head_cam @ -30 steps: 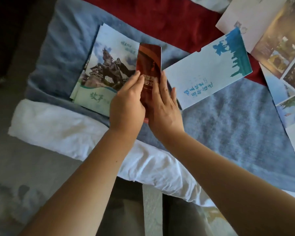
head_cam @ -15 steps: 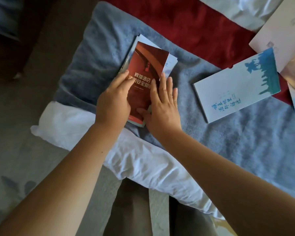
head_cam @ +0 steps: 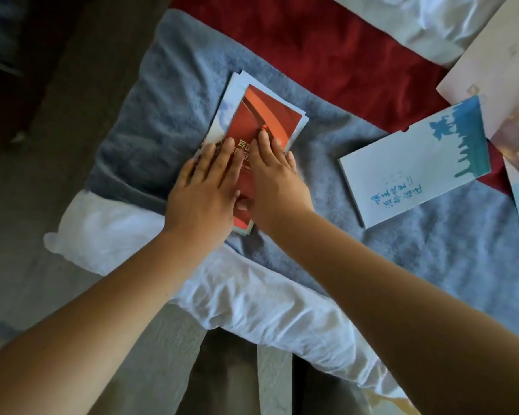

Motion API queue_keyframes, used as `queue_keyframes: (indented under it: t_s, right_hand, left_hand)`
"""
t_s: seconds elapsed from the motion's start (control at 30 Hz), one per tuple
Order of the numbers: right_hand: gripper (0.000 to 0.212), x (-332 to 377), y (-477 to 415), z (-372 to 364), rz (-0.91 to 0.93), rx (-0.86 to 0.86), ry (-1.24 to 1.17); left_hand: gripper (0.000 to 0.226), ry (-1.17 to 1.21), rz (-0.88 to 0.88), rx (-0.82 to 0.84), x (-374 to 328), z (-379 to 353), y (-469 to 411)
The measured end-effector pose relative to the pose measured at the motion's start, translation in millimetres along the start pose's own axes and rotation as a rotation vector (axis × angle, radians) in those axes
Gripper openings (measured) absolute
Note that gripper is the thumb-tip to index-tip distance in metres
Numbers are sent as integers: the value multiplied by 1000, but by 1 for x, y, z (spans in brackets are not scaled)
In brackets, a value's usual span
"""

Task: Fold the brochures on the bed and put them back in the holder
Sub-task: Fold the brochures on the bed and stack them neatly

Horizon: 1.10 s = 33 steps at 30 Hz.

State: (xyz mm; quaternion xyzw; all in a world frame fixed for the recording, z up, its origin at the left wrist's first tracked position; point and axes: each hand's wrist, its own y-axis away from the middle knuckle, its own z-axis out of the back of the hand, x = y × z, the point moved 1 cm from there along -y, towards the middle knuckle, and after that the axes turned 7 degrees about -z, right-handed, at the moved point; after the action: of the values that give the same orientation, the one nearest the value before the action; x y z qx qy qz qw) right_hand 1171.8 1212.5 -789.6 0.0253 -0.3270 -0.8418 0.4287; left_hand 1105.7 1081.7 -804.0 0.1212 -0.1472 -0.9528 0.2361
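Red brochure (head_cam: pixel 267 115) is pressed flat under left hand (head_cam: pixel 204 190) and right hand (head_cam: pixel 277 184), fingers straight, its long axis near-to-far. What is judged the holder (head_cam: pixel 402 175) lies to the right, nearer the right hand.

Soft, diffuse daylight, brightest on the red brochure cover (head_cam: pixel 270 115) just beyond your fingertips (head_cam: pixel 262 137) and on the white sheet (head_cam: pixel 252 295) behind your wrists, where the folds wash out almost to pure white. To the left of your fingers the floor (head_cam: pixel 42 145) sits in dim brown shade with little detail. Shadows under your left hand (head_cam: pixel 204 187) and right hand (head_cam: pixel 277 181) are faint and soft-edged, darkest in the gap between them. A slight smear softens the right hand's outer edge. Print on the holder (head_cam: pixel 414 169), to the right of your fingers, reads fairly sharp. Wide-angle stretch swells your forearms (head_cam: pixel 402 310) toward the lower edge.
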Motion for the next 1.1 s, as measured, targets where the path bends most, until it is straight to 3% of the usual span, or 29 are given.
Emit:
queue_keyframes:
  t_s: [0.17,0.37,0.47,0.57,0.7,0.83,0.97,1.1]
  right_hand:
    - [113,3,-18,-8,-8,50,36]
    - [112,0,-28,1,27,112,52]
    - [105,-8,-20,10,88,126,-45]
    - [84,-31,-7,24,170,-32,-220]
    - [79,-96,11,40,157,-178,-292]
    - [85,-192,38,46,-18,-276,-333]
    - [86,-296,63,56,-220,-389,-266]
    - [91,-375,77,64,-387,-382,-235]
  left_hand:
    - [64,40,24,-28,1,-9,-4]
    - [73,-60,108,141,-14,5,-13]
    - [77,-176,130,215,-29,16,-18]
    - [82,-211,141,227,-55,26,-29]
    - [85,-169,97,119,-105,45,-56]
    - [75,-71,-40,-26,-176,55,-86]
    - [84,-58,-196,-5,-262,49,-121]
    - [90,-121,-256,54,-322,32,-152]
